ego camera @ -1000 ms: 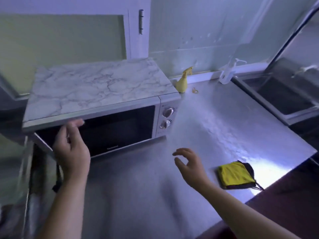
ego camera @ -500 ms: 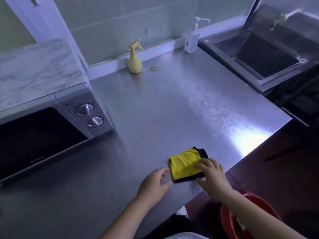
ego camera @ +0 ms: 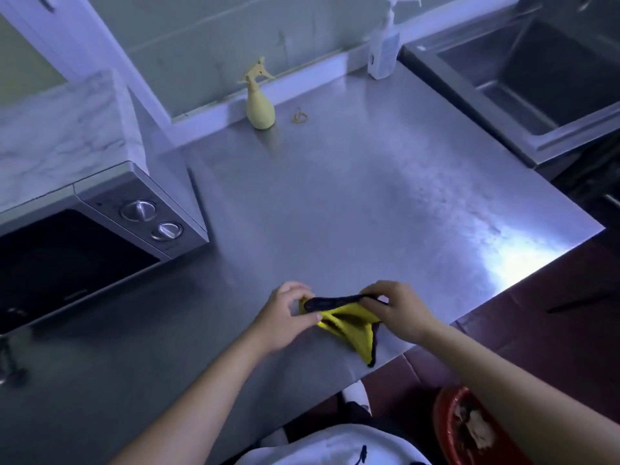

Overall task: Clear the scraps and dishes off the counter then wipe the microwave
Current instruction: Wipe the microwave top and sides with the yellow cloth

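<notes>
A yellow cloth with black edging (ego camera: 349,325) hangs partly lifted near the front edge of the steel counter (ego camera: 335,209). My left hand (ego camera: 285,317) pinches its left corner and my right hand (ego camera: 399,308) pinches its upper right edge, pulling it apart between them. The microwave (ego camera: 110,213) with a marble-patterned top, dark door and two round knobs stands at the left, well away from both hands. A yellow spray bottle (ego camera: 259,99) stands at the back of the counter.
A rubber band (ego camera: 299,115) lies next to the spray bottle. A white pump bottle (ego camera: 384,45) stands at the back right by the sink (ego camera: 530,75). A red bin (ego camera: 469,427) with scraps sits on the floor at the lower right.
My left hand left the microwave and came to the cloth. Both hands took hold of the folded cloth and lifted it off the counter, opening it out. The view swung right.
</notes>
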Action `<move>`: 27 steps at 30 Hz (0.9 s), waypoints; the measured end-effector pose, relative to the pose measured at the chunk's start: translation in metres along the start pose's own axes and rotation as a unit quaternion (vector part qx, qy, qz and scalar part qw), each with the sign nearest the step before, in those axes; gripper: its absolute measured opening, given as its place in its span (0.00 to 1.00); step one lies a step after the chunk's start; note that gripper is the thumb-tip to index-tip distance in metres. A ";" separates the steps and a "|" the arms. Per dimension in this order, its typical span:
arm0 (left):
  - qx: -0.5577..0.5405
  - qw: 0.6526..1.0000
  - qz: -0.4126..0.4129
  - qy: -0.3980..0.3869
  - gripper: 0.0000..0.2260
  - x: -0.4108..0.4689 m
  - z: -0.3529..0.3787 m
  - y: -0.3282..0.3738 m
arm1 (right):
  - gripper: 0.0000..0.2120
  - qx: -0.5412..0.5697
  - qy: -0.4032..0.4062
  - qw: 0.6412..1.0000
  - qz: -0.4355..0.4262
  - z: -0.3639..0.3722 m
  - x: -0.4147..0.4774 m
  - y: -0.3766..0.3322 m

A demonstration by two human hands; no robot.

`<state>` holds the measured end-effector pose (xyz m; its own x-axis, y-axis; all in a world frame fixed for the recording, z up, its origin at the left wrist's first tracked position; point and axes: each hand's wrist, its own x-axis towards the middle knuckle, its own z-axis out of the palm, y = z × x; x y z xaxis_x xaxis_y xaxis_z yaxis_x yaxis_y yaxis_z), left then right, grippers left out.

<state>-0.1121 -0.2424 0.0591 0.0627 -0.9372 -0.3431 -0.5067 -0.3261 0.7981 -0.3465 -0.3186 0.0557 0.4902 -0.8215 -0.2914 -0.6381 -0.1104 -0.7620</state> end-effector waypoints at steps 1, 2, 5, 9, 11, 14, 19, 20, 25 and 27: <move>-0.054 0.998 -0.007 -0.023 0.09 0.001 -0.011 0.010 | 0.07 0.034 -0.009 0.999 0.006 -0.009 0.001 -0.009; -0.111 0.993 -0.011 -0.046 0.09 0.000 -0.022 0.019 | 0.09 0.059 -0.019 0.998 0.011 -0.016 0.000 -0.018; -0.220 0.973 -0.008 -0.070 0.09 -0.005 -0.048 0.036 | 0.13 0.119 -0.023 0.992 0.021 -0.025 -0.003 -0.044; -0.258 0.966 0.011 -0.001 0.08 -0.015 -0.072 0.036 | 0.15 0.211 -0.034 0.976 0.032 -0.019 -0.009 -0.084; -0.237 0.970 0.026 0.052 0.14 -0.020 -0.082 0.032 | 0.14 0.246 -0.048 0.968 0.032 -0.014 -0.012 -0.107; -0.252 0.961 0.054 0.098 0.22 -0.031 -0.095 0.028 | 0.14 0.283 -0.059 0.957 0.031 -0.006 -0.015 -0.137; -0.200 0.941 0.071 0.265 0.09 -0.050 -0.112 0.033 | 0.13 0.329 -0.021 0.943 0.032 0.009 -0.021 -0.172; -0.183 0.933 0.075 0.302 0.12 -0.058 -0.110 0.033 | 0.13 0.336 -0.005 0.941 0.039 0.016 -0.022 -0.178; -0.147 0.976 0.121 0.109 0.28 -0.107 -0.071 0.018 | 0.14 0.428 0.046 0.897 0.102 0.053 -0.029 -0.200; -0.141 0.975 0.123 0.122 0.31 -0.111 -0.063 0.003 | 0.12 0.470 0.033 0.875 0.110 0.066 -0.033 -0.206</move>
<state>-0.0663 -0.1473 0.1309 0.1897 -0.9816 -0.0237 -0.2779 -0.0768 0.9575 -0.1927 -0.2318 0.1841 0.3624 -0.7984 -0.4810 0.0726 0.5386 -0.8394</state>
